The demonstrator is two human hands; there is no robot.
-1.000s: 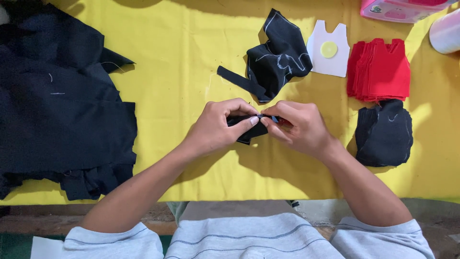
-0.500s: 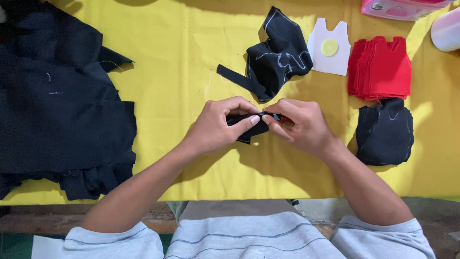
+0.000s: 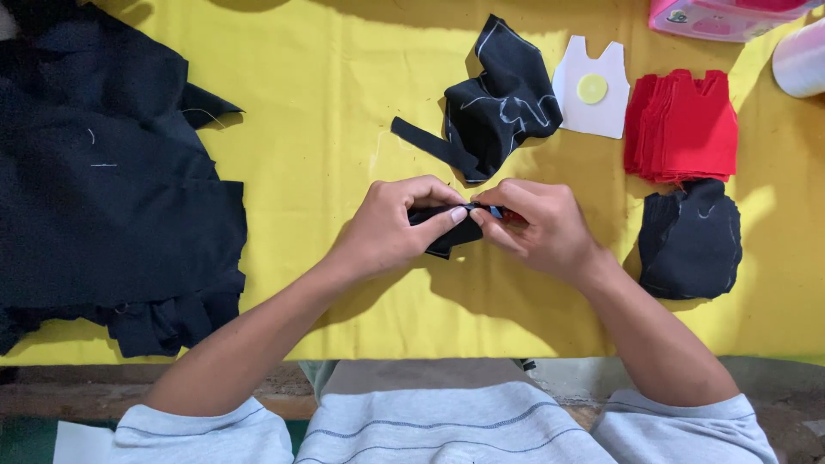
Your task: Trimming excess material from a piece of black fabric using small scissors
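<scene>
Left hand: the left hand is in the middle of the frame. Its fingers are curled in tight. The thumb and first finger pinch a small black piece.
Right hand: the right hand is just beside the left one, fingertips touching. Its fingers are bent close too and pinch the same black piece from the other side. A tiny bit of blue and red shows between its fingers; I cannot tell what it is.
Black piece: one. It is held just over the yellow cloth, in the middle of the frame.
Big black cloth: one pile, at the left of the frame, well apart from the hands.
Marked black cloth: one crumpled piece with white chalk lines, above the hands, near the top middle.
White shape: one, shaped like a little vest, with one yellow circle on it. It lies just right of the marked cloth.
Red pieces: one stack, upper right. I cannot count the layers.
Black stack: one, right below the red pieces.
Pink box: one, top right corner.
White roll: one, at the right edge.
</scene>
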